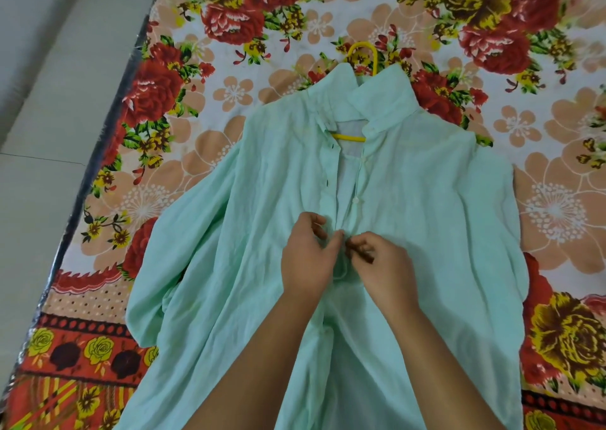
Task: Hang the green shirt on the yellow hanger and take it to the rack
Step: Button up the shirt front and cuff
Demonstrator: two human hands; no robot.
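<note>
A pale green shirt (410, 200) lies spread flat on the flowered bed, collar at the far end. The yellow hanger (349, 137) is inside it: its hook pokes out above the collar and a short length of its bar shows in the open neck. My left hand (306, 259) pinches the left front placket at mid-chest. My right hand (382, 265) pinches the right front edge just beside it, fingertips almost touching, at a button. Above my hands the front is open with two buttons showing; the rest of the hanger is hidden under the cloth.
The bed carries a sheet (229, 108) with red and yellow flowers. Its left edge (108, 134) runs diagonally, with pale tiled floor (42, 134) beyond. No rack is in view.
</note>
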